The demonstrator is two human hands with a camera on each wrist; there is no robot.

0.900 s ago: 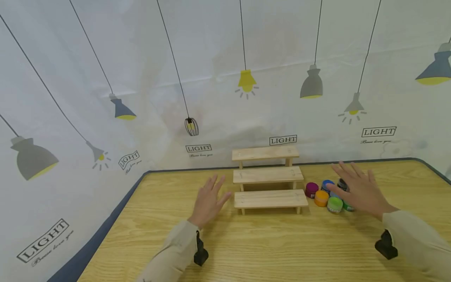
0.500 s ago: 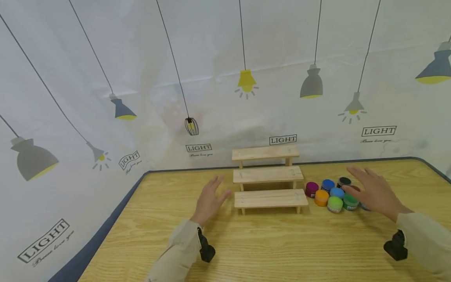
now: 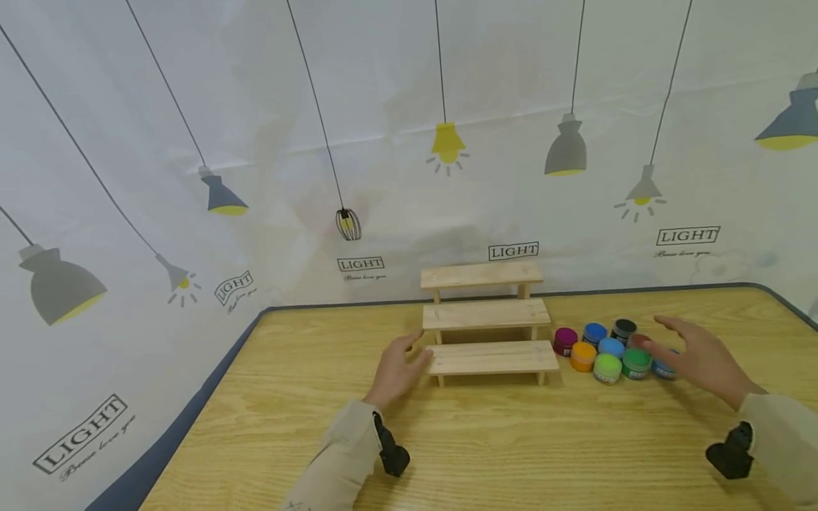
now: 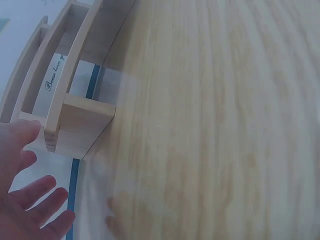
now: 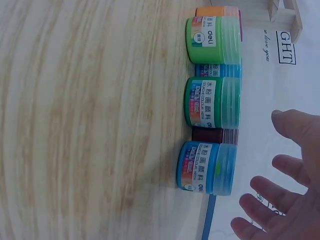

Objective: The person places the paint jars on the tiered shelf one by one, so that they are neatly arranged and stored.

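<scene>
A wooden three-step display stand [image 3: 491,357] stands on the table against the backdrop. My left hand [image 3: 397,370] is at its left end, fingers spread and loosely bent. In the left wrist view the thumb [image 4: 26,131] overlaps the end of a step; whether it touches, I cannot tell. My right hand [image 3: 709,362] hovers with nothing in it beside a cluster of gouache paint jars. Nearest to it are a blue jar [image 5: 206,167], a green jar [image 5: 212,102] and a dark red jar [image 3: 641,342], partly hidden by the thumb.
Other jars in the cluster are purple [image 3: 565,341], orange [image 3: 583,357], light green [image 3: 607,369], light blue [image 3: 611,348], blue [image 3: 594,333] and black [image 3: 623,329]. They stand right of the steps on the wooden table [image 3: 498,447]. A lamp-print backdrop [image 3: 383,142] encloses the back.
My right hand has drawn right and toward me, uncovering several jars. My left hand has moved right to the stand's end. The jars and stand have not moved.
</scene>
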